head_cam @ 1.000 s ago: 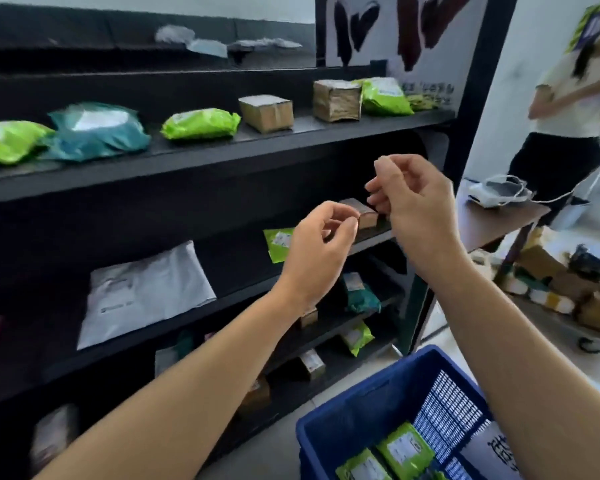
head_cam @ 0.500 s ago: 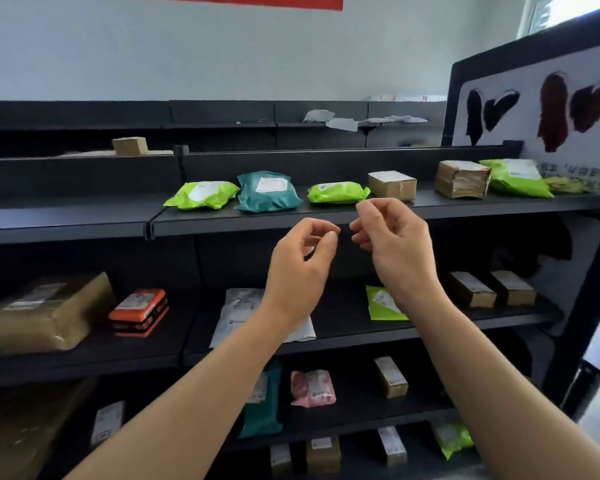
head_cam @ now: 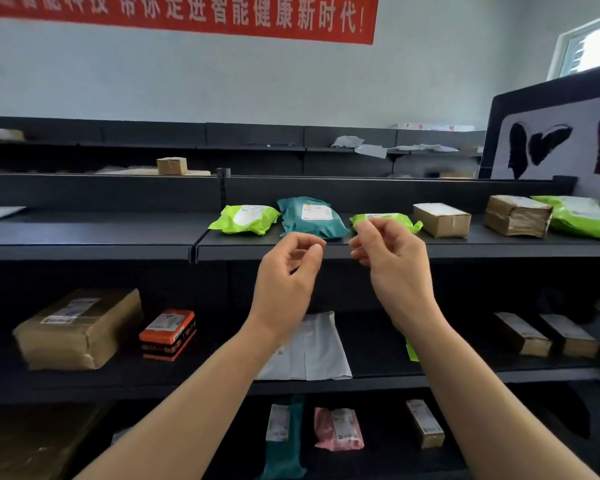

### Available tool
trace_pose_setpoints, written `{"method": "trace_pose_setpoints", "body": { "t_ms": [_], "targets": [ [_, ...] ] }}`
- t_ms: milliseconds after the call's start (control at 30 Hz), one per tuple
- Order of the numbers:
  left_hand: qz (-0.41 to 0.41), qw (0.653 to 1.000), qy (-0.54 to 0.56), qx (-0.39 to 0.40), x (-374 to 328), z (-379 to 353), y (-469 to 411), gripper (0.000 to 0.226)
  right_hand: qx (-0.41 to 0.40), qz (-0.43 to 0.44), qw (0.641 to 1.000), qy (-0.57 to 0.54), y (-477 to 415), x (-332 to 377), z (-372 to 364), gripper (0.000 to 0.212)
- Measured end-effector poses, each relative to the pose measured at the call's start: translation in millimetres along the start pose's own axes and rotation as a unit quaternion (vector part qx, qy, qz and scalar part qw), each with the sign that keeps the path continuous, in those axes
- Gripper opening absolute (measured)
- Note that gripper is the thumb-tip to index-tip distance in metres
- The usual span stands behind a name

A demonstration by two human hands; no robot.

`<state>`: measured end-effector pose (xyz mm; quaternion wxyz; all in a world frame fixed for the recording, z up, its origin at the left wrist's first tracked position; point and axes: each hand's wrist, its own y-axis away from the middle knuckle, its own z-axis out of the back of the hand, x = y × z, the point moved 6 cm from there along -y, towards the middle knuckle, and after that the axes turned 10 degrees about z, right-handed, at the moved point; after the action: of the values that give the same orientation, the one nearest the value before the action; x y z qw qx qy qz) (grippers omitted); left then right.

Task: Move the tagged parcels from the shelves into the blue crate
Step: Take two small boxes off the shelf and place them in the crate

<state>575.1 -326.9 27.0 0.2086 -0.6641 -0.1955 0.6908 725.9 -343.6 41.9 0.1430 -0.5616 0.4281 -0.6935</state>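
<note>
Both my hands are raised in front of the top shelf edge (head_cam: 465, 249), fingers curled, and I see nothing held in them. My left hand (head_cam: 286, 275) is just below a teal parcel (head_cam: 310, 218). My right hand (head_cam: 392, 261) partly covers a small green parcel (head_cam: 400, 220). Another green parcel (head_cam: 245, 220) lies left of the teal one. To the right on that shelf sit a small brown box (head_cam: 442, 220), a larger taped brown box (head_cam: 516, 214) and a big green parcel (head_cam: 582, 214). The blue crate is out of view.
The middle shelf holds a large brown box (head_cam: 78, 329), an orange box (head_cam: 168, 334), a white mailer (head_cam: 312, 351) and two narrow brown boxes (head_cam: 522, 332). Lower down lie a pink parcel (head_cam: 338, 427) and a teal parcel (head_cam: 283, 441). A red banner (head_cam: 187, 12) hangs on the wall.
My view swung left and up from the crate and the person at the right to face the shelves squarely. Both hands kept their curled pose and rose with the view.
</note>
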Motion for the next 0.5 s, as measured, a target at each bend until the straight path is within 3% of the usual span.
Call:
{"method": "trace_pose_setpoints", "body": {
  "t_ms": [500],
  "targets": [
    [0.004, 0.996, 0.064, 0.059, 35.6, -11.3, -49.6, 0.014, -0.065, 0.009, 0.996, 0.058, -22.4, -39.0, 0.2, 0.013]
  ]
}}
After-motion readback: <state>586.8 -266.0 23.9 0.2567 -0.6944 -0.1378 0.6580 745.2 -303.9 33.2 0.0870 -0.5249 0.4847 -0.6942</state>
